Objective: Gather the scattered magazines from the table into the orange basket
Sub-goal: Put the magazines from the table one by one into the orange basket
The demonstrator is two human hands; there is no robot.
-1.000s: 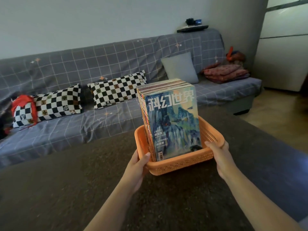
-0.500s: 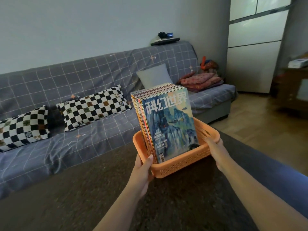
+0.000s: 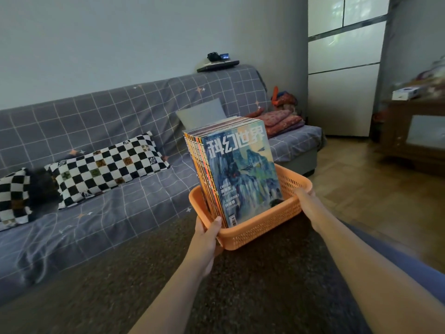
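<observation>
Orange basket [image 3: 260,233] held between both hands over the dark speckled table [image 3: 252,285]. Left hand [image 3: 206,239] grips the near left corner — thumb hooked over the rim and lying against the spines, fingers wrapped out of sight beneath. Right hand [image 3: 307,207] holds the right end wall, fingers curled over the rim; the tips are hidden inside.

Magazines [image 3: 237,169] stand on edge as one tight pack in the basket, leaning a little away from the left hand. The pack sits hard up against the left-hand grip; the blue-green front cover faces the person. Between the pack and the right-hand grip the basket is open, perforated wall showing.

Whether the basket bottom touches the table or hangs just above it, cannot tell — the near wall hides that line.

Edges: table runs wide on the near side of both grips and out beyond the left hand. Beyond the right forearm the table edge falls off to wood floor [image 3: 361,184]. Past the basket, a grey checked sofa [image 3: 120,121] close along the far table edge, with a chequered cushion [image 3: 106,168] out beyond the left hand.
</observation>
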